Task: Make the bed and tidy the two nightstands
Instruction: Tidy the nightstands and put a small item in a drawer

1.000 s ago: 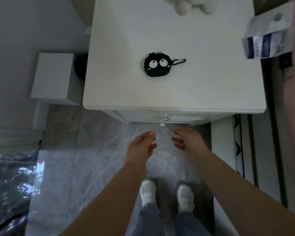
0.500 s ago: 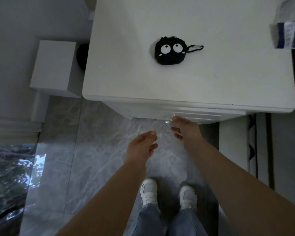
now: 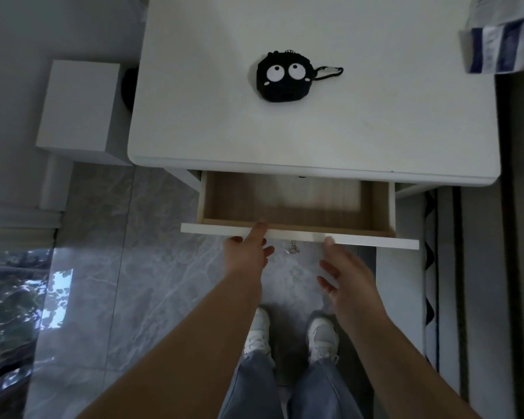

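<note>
A white nightstand [image 3: 224, 134] stands in front of me. On its top lies a round black pouch [image 3: 283, 78] with two white cartoon eyes and a cord loop. The top drawer [image 3: 297, 204] is pulled out; its wooden inside shows nothing in it. A small metal pull [image 3: 291, 248] hangs under the drawer's white front. My left hand [image 3: 248, 255] rests with one fingertip on the drawer front's top edge, fingers apart. Just below the front, to the right of the pull, my right hand [image 3: 342, 273] is spread and holds nothing.
A blue-and-white package [image 3: 502, 46] hangs over the nightstand's back right corner. A white box [image 3: 79, 107] stands on the floor to the left, with a dark object behind it. A striped rug [image 3: 454, 282] runs along the right. My shoes [image 3: 291, 337] are on grey marble tiles.
The drawer was shut and now stands pulled out. My right hand has let go of the metal pull and drawn back; my left hand has risen to the drawer front's edge.
</note>
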